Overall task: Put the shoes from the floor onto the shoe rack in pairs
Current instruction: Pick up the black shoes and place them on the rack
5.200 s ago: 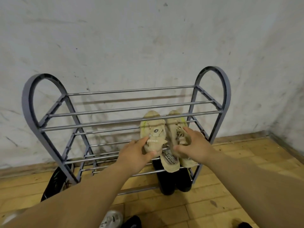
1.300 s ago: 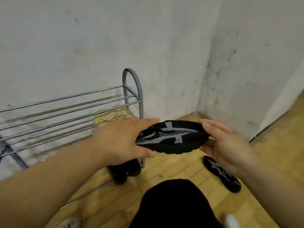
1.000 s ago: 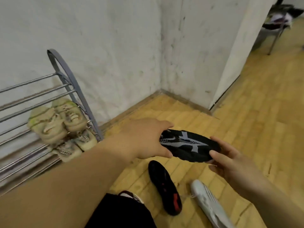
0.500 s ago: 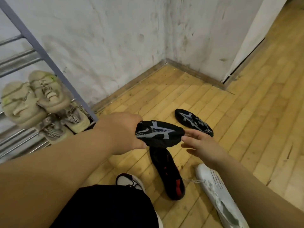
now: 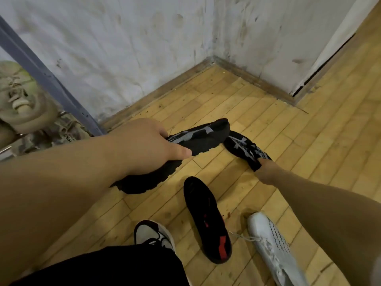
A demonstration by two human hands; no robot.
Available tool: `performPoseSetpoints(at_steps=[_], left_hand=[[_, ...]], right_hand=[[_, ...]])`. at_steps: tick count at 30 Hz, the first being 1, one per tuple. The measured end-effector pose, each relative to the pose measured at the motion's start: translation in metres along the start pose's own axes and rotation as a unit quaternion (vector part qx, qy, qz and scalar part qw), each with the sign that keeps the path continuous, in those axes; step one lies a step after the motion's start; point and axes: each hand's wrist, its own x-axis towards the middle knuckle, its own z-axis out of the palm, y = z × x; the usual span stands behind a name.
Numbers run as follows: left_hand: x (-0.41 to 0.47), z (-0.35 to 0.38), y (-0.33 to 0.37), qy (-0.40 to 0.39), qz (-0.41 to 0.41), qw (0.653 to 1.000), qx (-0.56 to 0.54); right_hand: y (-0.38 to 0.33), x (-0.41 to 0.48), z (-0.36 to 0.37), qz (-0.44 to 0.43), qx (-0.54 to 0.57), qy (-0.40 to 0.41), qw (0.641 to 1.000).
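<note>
Knee: black trouser leg [image 5: 115, 265] fills the bottom left of the frame, with a black-and-white shoe [image 5: 153, 236] peeking out at its top edge.
Floor shoes, near: black shoe with red patch [image 5: 208, 219] lies bottom centre, white shoe [image 5: 270, 244] just to its right, laces trailing between them — both not yet racked.
Left hand: left hand [image 5: 144, 145], mid-frame, is clamped round a black shoe with grey cross pattern [image 5: 195, 139], thumb over the upper, sole hanging below the wrist, clear of the boards.
Right hand: and here's the news — the right hand [image 5: 266, 170], which a moment ago hovered loose beside the carried shoe, has dropped to the matching patterned shoe on the floor [image 5: 245, 151], fingers closing on its near end. Whether the grip is fully shut I cannot tell.
Meaning: the pair looks about to be united, one in each hand, ready for the rack.
Rack: shoe rack [image 5: 47, 79] has slid to the left edge, its grey side frame slanting across; tan shoes [image 5: 18, 100] already sit on it.
Room to move: bare wooden floor [image 5: 309, 151] opens to the right; the wall corner [image 5: 212, 58] at upper centre closes things off beyond, so I'd judge the swing back goes leftward past the rack's end frame, minding that edge.
</note>
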Motion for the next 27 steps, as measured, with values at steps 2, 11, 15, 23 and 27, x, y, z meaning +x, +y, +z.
performPoseSetpoints(at_steps=[2, 11, 15, 23, 27], left_hand=[[0.005, -0.002, -0.009, 0.017, -0.028, 0.998, -0.046], [0.006, 0.000, -0.016, 0.031, -0.075, 0.995, -0.060], [0.002, 0.005, -0.015, 0.030, -0.066, 0.995, -0.069], [0.006, 0.000, -0.044, 0.021, -0.067, 0.994, -0.089], [0.007, -0.003, -0.052, 0.012, -0.078, 0.992, -0.098]], right_hand=[[0.000, -0.008, 0.005, -0.017, 0.032, 0.024, 0.999], [-0.015, -0.106, 0.086, -0.131, 0.079, 0.085, 0.985], [-0.046, -0.085, 0.103, -0.114, 0.055, 0.095, 0.987], [-0.098, -0.032, 0.095, -0.095, -0.068, 0.047, 0.992], [-0.104, -0.032, 0.091, -0.053, -0.022, 0.089, 0.994]])
